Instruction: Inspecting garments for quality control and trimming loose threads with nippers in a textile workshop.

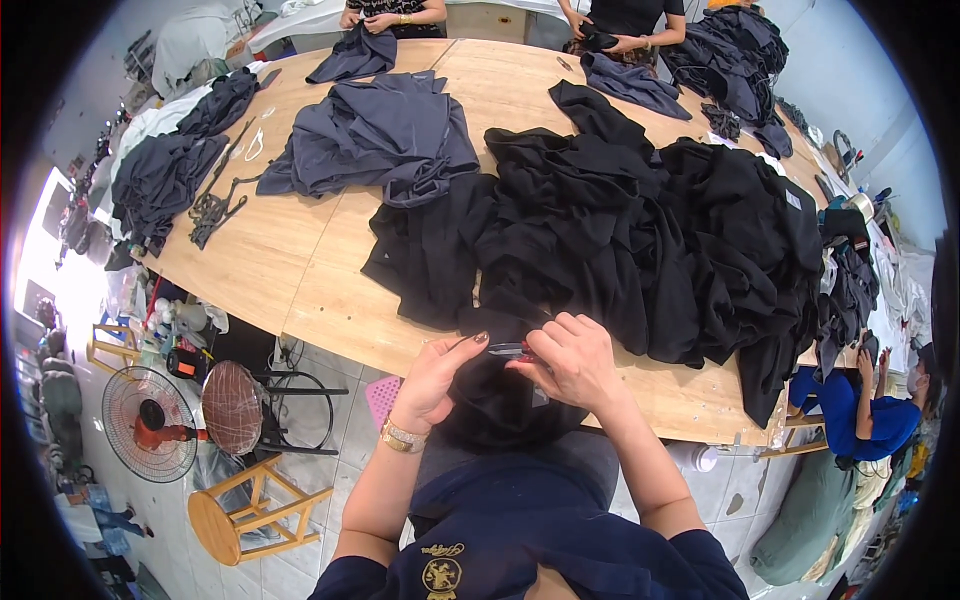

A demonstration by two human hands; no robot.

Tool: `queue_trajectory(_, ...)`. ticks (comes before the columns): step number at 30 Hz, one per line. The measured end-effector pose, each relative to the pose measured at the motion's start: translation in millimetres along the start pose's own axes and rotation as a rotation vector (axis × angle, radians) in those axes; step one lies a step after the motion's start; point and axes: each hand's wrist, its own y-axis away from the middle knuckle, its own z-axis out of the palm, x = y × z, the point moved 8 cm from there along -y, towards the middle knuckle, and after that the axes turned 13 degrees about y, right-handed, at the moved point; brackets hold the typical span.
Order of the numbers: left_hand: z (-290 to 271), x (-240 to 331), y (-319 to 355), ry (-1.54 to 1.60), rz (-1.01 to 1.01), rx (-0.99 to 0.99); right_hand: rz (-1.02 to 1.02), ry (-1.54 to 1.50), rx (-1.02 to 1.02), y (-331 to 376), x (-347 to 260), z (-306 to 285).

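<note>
My right hand [576,362] is closed around a small pair of thread snips [512,350]; a bit of red handle shows at the fingers, and the metal blades point left. Opposite it, my left hand [432,378] pinches the edge of a black garment [505,405], thumb on top, close to the blade tips. The garment hangs over the table's near edge into my lap. Whether a thread lies between the blades is too small to tell. Just beyond my hands, a big heap of black garments [575,210] covers the table.
Dark grey garments [385,135] lie on the wooden table [335,285] at far left, near dark straps [212,215]. Two people work across the table; another in blue [880,415] sits at right. A fan [150,425], a round chair [233,400] and a wooden stool [215,525] stand at left.
</note>
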Motion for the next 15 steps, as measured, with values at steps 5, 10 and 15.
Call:
queue_trajectory(5, 4.6, 2.5, 1.1, -0.013, 0.014, 0.008, -0.023, 0.030, -0.031, 1.5, 0.5, 0.8)
queue_trajectory(10, 0.6, 4.9, 1.1, -0.039, 0.040, 0.031, 0.006, 0.014, -0.045, 3.6, 4.5, -0.6)
queue_trajectory(15, 3.3, 7.6, 0.6, -0.090, 0.083, 0.023, -0.013, 0.028, -0.043, 3.8, 3.1, 1.0)
